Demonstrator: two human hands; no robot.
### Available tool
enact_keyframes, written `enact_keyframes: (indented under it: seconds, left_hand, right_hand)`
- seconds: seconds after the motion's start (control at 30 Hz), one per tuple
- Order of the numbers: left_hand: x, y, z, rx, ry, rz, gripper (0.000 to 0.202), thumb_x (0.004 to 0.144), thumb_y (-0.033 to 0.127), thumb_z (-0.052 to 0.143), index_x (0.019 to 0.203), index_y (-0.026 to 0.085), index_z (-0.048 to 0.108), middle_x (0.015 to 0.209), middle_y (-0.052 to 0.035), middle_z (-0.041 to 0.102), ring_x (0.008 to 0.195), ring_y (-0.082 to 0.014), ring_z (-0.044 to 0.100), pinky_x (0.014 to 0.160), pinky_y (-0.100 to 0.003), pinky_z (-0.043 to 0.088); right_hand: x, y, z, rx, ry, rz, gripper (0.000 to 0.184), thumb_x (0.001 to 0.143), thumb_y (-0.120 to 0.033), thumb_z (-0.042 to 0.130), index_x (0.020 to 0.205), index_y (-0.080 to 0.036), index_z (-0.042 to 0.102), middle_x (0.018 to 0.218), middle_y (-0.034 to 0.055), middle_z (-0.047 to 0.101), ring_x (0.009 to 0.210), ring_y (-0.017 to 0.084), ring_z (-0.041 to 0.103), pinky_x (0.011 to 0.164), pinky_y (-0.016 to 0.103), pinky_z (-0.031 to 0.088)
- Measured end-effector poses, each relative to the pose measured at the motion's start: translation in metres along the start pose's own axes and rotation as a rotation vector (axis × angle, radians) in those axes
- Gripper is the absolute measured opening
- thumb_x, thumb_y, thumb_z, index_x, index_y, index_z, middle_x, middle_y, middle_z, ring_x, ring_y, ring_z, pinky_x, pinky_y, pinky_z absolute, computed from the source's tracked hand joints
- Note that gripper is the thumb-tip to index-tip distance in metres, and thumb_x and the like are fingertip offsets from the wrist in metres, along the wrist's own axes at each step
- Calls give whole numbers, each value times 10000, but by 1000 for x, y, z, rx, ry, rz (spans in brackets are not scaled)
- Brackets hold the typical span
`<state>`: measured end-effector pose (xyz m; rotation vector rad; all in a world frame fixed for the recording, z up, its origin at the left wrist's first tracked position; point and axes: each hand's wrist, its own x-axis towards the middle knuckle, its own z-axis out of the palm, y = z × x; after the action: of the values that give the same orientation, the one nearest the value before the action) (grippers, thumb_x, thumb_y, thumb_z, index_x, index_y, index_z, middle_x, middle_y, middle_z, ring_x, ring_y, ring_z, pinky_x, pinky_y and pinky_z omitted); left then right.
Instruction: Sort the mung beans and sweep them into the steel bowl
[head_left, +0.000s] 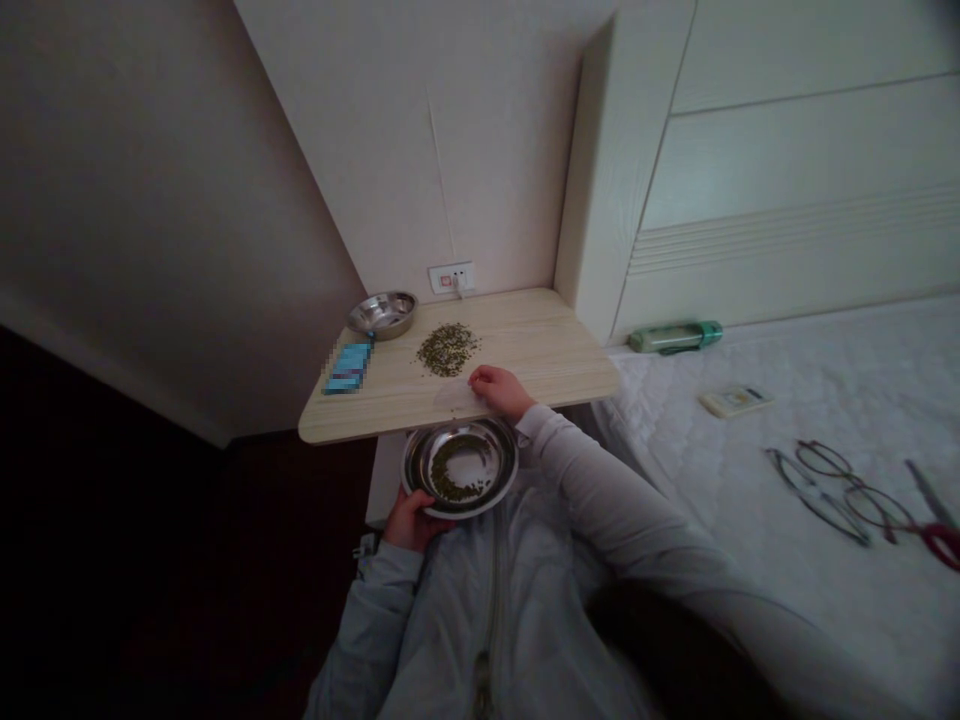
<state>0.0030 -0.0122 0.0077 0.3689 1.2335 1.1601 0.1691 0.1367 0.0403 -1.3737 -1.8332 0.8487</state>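
Left hand has the metal bowl by the rim just below the table, right hand is pinching a clear sheet near the seeds. Smaller bowl and pixelated blue thing crowd the left end.

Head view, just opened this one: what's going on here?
A person's left hand holds a steel bowl by its rim at the near edge of a tabletop; small green pieces lie in it. The right hand appears to hold a thin pale sheet near a loose green pile. A second bowl stands at the back left.
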Motion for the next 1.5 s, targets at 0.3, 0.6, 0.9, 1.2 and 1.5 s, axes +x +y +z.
enact_keyframes:
  seconds: [0.3, 0.6, 0.9, 1.2, 1.5]
  left_hand:
    - [-1, -1, 0, 43, 31, 10, 513, 514, 47, 462, 1005, 193, 450, 606, 10, 584, 455, -160, 541, 371, -297, 451]
    - [1, -6, -2, 40, 29, 46, 572, 508, 50, 466, 1051, 227, 427, 641, 14, 574, 499, -160, 545, 389, -292, 456]
    - [4, -12, -1, -40, 31, 73, 610, 486, 26, 473, 1055, 242, 446, 654, 28, 575, 568, -150, 552, 476, -299, 482]
    - [5, -14, -2, -47, 4, 88, 589, 494, 39, 475, 1051, 228, 451, 690, 12, 578, 601, -163, 556, 472, -305, 487]
    - [4, -14, -1, -20, 9, 112, 603, 490, 37, 471, 1053, 248, 428, 702, 19, 558, 575, -148, 553, 415, -256, 467]
  right_hand:
    - [2, 2, 1, -4, 11, -9, 150, 662, -214, 429, 725, -167, 557, 581, -17, 560, 556, 98, 472, 533, 202, 329]
    - [2, 3, 3, -8, 7, -24, 136, 659, -223, 432, 709, -177, 550, 565, -25, 554, 554, 94, 474, 517, 194, 315]
    - [0, -1, 0, -76, -36, -19, 180, 659, -231, 420, 731, -161, 569, 590, -22, 564, 568, 88, 463, 536, 192, 318]
    - [2, 6, 1, -91, -70, -38, 208, 663, -256, 415, 742, -147, 574, 587, -22, 560, 592, 94, 462, 586, 199, 332]
    - [0, 2, -2, -83, -92, -51, 188, 652, -247, 420, 717, -154, 570, 558, -30, 545, 567, 87, 457, 555, 191, 320]
